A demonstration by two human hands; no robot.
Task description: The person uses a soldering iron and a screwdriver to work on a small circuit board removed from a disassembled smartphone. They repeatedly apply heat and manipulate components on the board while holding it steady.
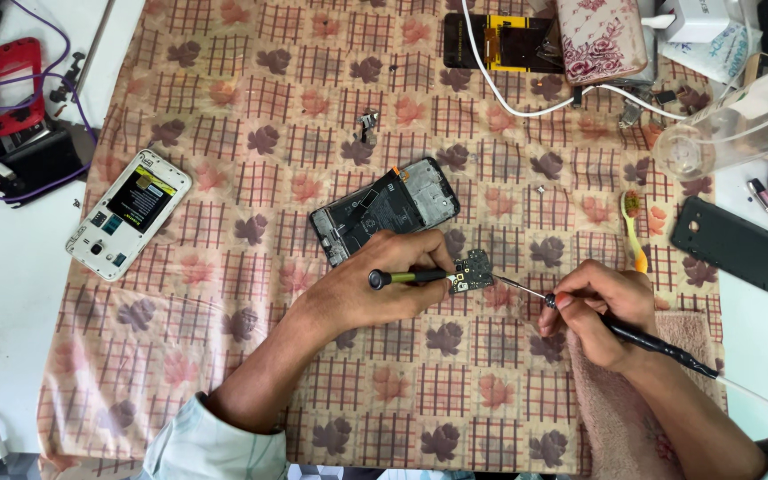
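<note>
Down on the patterned cloth (224, 373) that covers the desk, the left hand (375, 284) is closed on a slim green-handled tool (406, 277), pinning a small circuit board (471, 271) flat so that it cannot slide. The right hand (599, 313) is clamped pen-fashion on a black soldering iron (646, 342), wrist propped on a pink towel (633, 400) for steadiness, its thin tip angled in at the board's right edge. Just above the board lies an opened phone frame (384, 212), back up. A white phone (129, 213) without its cover sits well apart to the left, and a black phone case (735, 245) lies off to the right
</note>
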